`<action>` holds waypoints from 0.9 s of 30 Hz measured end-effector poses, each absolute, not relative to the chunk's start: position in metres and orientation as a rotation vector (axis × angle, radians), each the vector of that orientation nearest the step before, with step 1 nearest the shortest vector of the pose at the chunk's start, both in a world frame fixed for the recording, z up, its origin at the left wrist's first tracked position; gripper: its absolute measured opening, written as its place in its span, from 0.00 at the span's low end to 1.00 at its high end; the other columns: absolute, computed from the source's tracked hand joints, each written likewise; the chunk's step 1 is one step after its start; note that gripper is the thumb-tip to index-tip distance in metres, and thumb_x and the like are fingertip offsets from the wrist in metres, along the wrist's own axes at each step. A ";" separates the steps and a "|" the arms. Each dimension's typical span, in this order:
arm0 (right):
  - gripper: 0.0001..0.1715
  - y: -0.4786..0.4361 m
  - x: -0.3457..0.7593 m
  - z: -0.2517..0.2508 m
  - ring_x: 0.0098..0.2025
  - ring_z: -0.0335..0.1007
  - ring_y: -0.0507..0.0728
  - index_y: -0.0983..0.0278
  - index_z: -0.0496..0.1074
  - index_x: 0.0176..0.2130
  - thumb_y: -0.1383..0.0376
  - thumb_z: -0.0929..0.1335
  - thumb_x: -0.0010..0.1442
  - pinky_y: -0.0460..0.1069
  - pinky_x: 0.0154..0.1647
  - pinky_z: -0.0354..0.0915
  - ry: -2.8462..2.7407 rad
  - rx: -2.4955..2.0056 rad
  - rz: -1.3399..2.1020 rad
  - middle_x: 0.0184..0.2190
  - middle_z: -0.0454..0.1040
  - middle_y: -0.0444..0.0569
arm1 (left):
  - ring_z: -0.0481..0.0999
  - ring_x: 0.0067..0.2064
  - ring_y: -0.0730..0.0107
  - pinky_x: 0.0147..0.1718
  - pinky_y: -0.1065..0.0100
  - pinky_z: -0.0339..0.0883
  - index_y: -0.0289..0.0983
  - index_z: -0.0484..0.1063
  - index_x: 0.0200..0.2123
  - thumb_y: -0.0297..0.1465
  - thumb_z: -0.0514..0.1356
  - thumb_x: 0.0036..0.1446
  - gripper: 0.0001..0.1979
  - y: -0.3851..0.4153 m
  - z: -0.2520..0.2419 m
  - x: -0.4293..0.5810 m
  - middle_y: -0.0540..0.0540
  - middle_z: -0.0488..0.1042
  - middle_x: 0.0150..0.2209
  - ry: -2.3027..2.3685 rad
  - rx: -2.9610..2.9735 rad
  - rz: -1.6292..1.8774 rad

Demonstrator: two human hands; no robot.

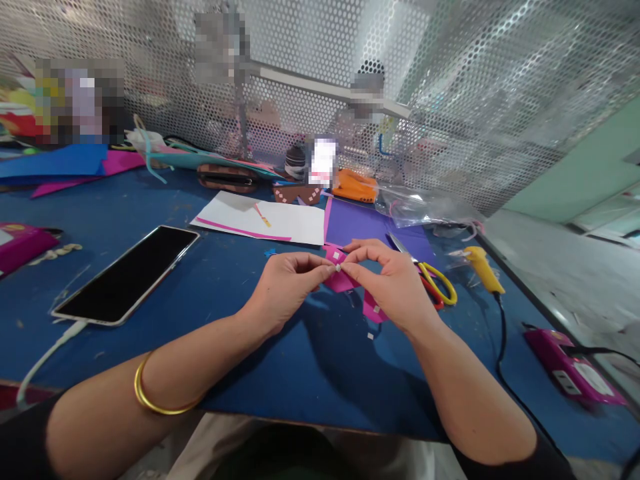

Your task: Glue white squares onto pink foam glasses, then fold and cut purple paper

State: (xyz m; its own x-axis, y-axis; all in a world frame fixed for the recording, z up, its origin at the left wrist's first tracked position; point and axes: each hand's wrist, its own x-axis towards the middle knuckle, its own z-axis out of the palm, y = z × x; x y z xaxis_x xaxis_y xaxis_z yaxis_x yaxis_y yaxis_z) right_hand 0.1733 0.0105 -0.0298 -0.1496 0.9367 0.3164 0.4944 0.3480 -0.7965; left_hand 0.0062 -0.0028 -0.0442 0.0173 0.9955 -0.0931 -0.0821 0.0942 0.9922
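Note:
Between the fingertips of both hands is a small white square piece (pixel 338 267), too small to make out fully. My left hand (pixel 290 283) pinches it from the left, thumb against forefinger. From the right, my right hand (pixel 385 277) closes its thumb and forefinger on it too. Just behind the fingertips is a pink paper piece (pixel 340 283) bearing a white square. Another pink piece (pixel 371 307), partly covered by my right hand, has a white square as well. A loose white square (pixel 370 336) lies on the blue table (pixel 300 380) nearby.
Yellow-and-red-handled scissors (pixel 440 283) and a yellow glue gun (pixel 483 270) with a cord lie right. A purple sheet (pixel 357 223) and white sheet (pixel 280 217) lie behind. A phone (pixel 130 273) charges at left. Pink power strip (pixel 573 367) sits far right; perforated metal screen (pixel 310 47) stands behind.

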 end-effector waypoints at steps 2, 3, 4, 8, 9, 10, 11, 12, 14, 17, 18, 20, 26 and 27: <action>0.04 0.011 0.173 -0.030 0.51 0.72 0.59 0.60 0.76 0.27 0.66 0.71 0.55 0.59 0.58 0.60 -1.777 -1.266 0.672 0.43 0.78 0.48 | 0.71 0.27 0.74 0.28 0.71 0.65 0.36 0.81 0.27 0.34 0.70 0.46 0.07 -0.003 -0.044 0.006 0.47 0.78 0.27 1.179 1.089 1.174; 0.04 0.011 0.173 -0.030 0.51 0.72 0.59 0.60 0.76 0.27 0.66 0.72 0.55 0.59 0.58 0.60 -1.774 -1.264 0.673 0.43 0.78 0.48 | 0.71 0.27 0.74 0.28 0.71 0.65 0.36 0.81 0.27 0.33 0.70 0.47 0.06 -0.003 -0.044 0.006 0.47 0.79 0.27 1.179 1.089 1.177; 0.04 0.011 0.173 -0.030 0.51 0.72 0.59 0.60 0.76 0.27 0.66 0.72 0.55 0.59 0.58 0.60 -1.771 -1.264 0.674 0.43 0.78 0.48 | 0.71 0.28 0.74 0.29 0.71 0.65 0.36 0.81 0.27 0.34 0.70 0.47 0.06 -0.003 -0.044 0.006 0.47 0.79 0.27 1.179 1.088 1.178; 0.04 0.010 0.173 -0.030 0.52 0.71 0.58 0.60 0.76 0.27 0.66 0.72 0.55 0.59 0.58 0.60 -1.777 -1.280 0.683 0.43 0.77 0.48 | 0.71 0.27 0.74 0.29 0.71 0.65 0.36 0.81 0.27 0.34 0.70 0.46 0.07 -0.004 -0.043 0.006 0.47 0.78 0.27 1.181 1.086 1.176; 0.04 0.010 0.173 -0.029 0.52 0.71 0.58 0.60 0.76 0.27 0.66 0.72 0.55 0.59 0.58 0.60 -1.782 -1.284 0.686 0.44 0.77 0.48 | 0.71 0.27 0.74 0.28 0.71 0.65 0.36 0.81 0.26 0.34 0.70 0.46 0.06 -0.004 -0.043 0.006 0.47 0.78 0.27 1.183 1.087 1.176; 0.05 0.010 0.173 -0.029 0.51 0.72 0.59 0.60 0.75 0.27 0.66 0.71 0.55 0.59 0.58 0.60 -1.790 -1.285 0.689 0.44 0.77 0.48 | 0.71 0.27 0.74 0.28 0.70 0.65 0.36 0.81 0.26 0.33 0.69 0.46 0.06 -0.004 -0.043 0.007 0.47 0.78 0.27 1.186 1.088 1.175; 0.05 0.009 0.173 -0.029 0.51 0.72 0.59 0.60 0.75 0.27 0.66 0.71 0.55 0.59 0.58 0.60 -1.799 -1.283 0.690 0.44 0.77 0.48 | 0.71 0.27 0.74 0.28 0.70 0.65 0.36 0.81 0.26 0.33 0.69 0.46 0.06 -0.004 -0.043 0.007 0.47 0.78 0.27 1.188 1.089 1.176; 0.05 0.009 0.172 -0.029 0.51 0.72 0.59 0.60 0.75 0.27 0.66 0.71 0.56 0.59 0.57 0.61 -1.808 -1.280 0.690 0.44 0.77 0.48 | 0.71 0.27 0.74 0.28 0.70 0.65 0.36 0.81 0.26 0.33 0.69 0.46 0.06 -0.003 -0.043 0.007 0.47 0.78 0.27 1.189 1.088 1.176; 0.06 0.009 0.172 -0.028 0.51 0.72 0.58 0.60 0.74 0.27 0.67 0.70 0.56 0.59 0.57 0.61 -1.825 -1.275 0.694 0.44 0.78 0.49 | 0.71 0.27 0.74 0.28 0.70 0.65 0.36 0.81 0.26 0.34 0.70 0.46 0.07 -0.003 -0.044 0.007 0.47 0.78 0.27 1.185 1.082 1.178; 0.06 0.008 0.173 -0.027 0.51 0.72 0.58 0.61 0.74 0.28 0.67 0.69 0.57 0.57 0.56 0.62 -1.838 -1.270 0.706 0.44 0.78 0.49 | 0.70 0.27 0.75 0.29 0.71 0.65 0.36 0.81 0.27 0.34 0.70 0.45 0.07 -0.003 -0.044 0.006 0.48 0.78 0.27 1.174 1.082 1.164; 0.06 0.008 0.173 -0.026 0.51 0.72 0.58 0.61 0.73 0.28 0.66 0.69 0.57 0.57 0.56 0.62 -1.840 -1.266 0.710 0.44 0.78 0.49 | 0.70 0.27 0.75 0.29 0.71 0.65 0.36 0.81 0.27 0.33 0.70 0.45 0.07 -0.003 -0.044 0.006 0.48 0.78 0.27 1.171 1.085 1.158; 0.06 0.009 0.175 -0.026 0.51 0.72 0.58 0.61 0.73 0.28 0.66 0.69 0.57 0.56 0.55 0.62 -1.840 -1.260 0.712 0.44 0.78 0.49 | 0.69 0.27 0.76 0.29 0.72 0.64 0.35 0.79 0.27 0.32 0.70 0.44 0.06 -0.003 -0.044 0.006 0.49 0.77 0.26 1.159 1.091 1.158; 0.05 0.012 0.180 -0.025 0.50 0.72 0.59 0.61 0.74 0.29 0.65 0.69 0.56 0.56 0.56 0.61 -1.840 -1.268 0.701 0.44 0.78 0.48 | 0.72 0.28 0.73 0.26 0.72 0.65 0.36 0.70 0.25 0.28 0.69 0.41 0.10 -0.001 -0.045 0.006 0.53 0.72 0.23 1.123 1.075 1.202; 0.04 0.013 0.180 -0.025 0.50 0.72 0.59 0.61 0.75 0.29 0.65 0.69 0.56 0.56 0.56 0.61 -1.847 -1.261 0.703 0.45 0.78 0.48 | 0.73 0.28 0.73 0.25 0.72 0.65 0.37 0.69 0.26 0.28 0.69 0.41 0.11 -0.001 -0.045 0.006 0.53 0.72 0.23 1.129 1.065 1.210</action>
